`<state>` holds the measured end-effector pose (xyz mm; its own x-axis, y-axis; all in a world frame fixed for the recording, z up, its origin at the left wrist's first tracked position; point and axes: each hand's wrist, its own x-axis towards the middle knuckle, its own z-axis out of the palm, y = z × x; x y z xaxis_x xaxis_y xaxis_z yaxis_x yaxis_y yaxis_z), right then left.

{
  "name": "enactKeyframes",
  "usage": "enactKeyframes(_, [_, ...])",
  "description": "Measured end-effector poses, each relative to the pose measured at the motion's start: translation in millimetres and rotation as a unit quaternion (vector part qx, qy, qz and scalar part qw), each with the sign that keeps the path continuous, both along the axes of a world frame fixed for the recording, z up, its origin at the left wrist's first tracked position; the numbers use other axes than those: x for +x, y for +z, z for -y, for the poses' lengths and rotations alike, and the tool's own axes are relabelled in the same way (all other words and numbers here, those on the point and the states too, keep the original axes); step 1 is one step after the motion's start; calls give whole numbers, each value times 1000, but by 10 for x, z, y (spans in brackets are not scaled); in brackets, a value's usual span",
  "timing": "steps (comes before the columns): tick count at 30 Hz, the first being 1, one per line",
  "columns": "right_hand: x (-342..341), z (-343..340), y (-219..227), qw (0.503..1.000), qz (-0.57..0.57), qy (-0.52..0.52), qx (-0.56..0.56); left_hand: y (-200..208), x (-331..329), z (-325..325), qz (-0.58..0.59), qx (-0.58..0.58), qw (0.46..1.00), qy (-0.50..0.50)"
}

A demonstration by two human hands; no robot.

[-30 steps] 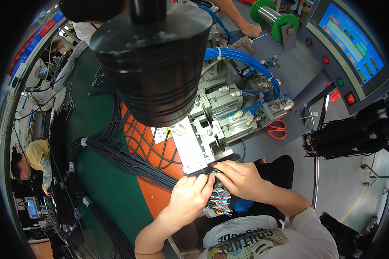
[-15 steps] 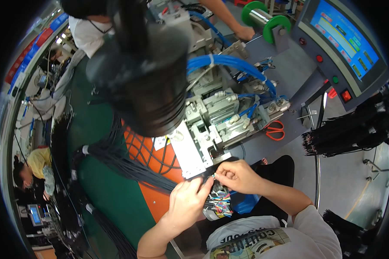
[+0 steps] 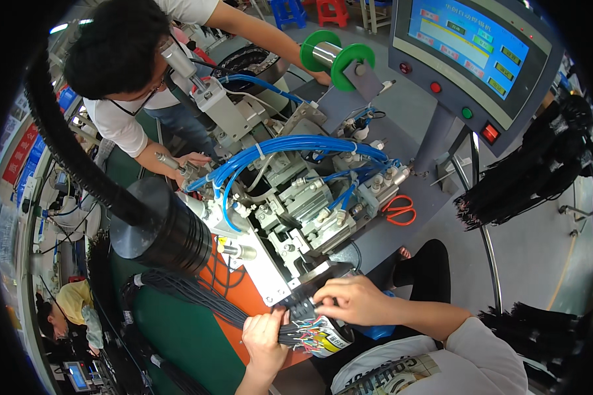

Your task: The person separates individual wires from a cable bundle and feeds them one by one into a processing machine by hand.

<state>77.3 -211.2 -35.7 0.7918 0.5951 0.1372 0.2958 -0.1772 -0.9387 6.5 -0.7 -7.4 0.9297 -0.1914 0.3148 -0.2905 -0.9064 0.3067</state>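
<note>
My left hand [image 3: 265, 339] has its fingers curled in beside the black cables [image 3: 227, 309], at the front end of the machine; what is in its grip is hidden. My right hand [image 3: 352, 301] is bent with its fingertips pressed together at the dark front fixture [image 3: 302, 308] of the machine, and anything between them is too small to make out. Below and between the hands lies a bunch of stripped cable ends with coloured wires [image 3: 311, 334]. A white container with a yellow label [image 3: 333, 342] sits against those wires.
The machine [image 3: 296, 224] with blue air hoses [image 3: 296, 143] stands ahead. A black extraction duct [image 3: 155, 224] hangs at left. Red-handled scissors [image 3: 398, 210], a solder wire reel [image 3: 336, 58] and a control screen [image 3: 471, 49] are to the right. A co-worker [image 3: 128, 72] leans over the machine's far side.
My hands were fingertip to fingertip at a small wire end; now they are apart, the left lower, the right at the fixture. The view has shifted, showing more of the co-worker.
</note>
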Motion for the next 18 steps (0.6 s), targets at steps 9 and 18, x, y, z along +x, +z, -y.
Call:
enactKeyframes(9, [-108, -130, 136, 982, -100, 66, 146, 107, 93, -96, -13, -131, 986, -106])
enactKeyframes(18, [-60, -98, -27, 948, -214, 57, 229, 81, 175, 129, 4, -191, 978, -87])
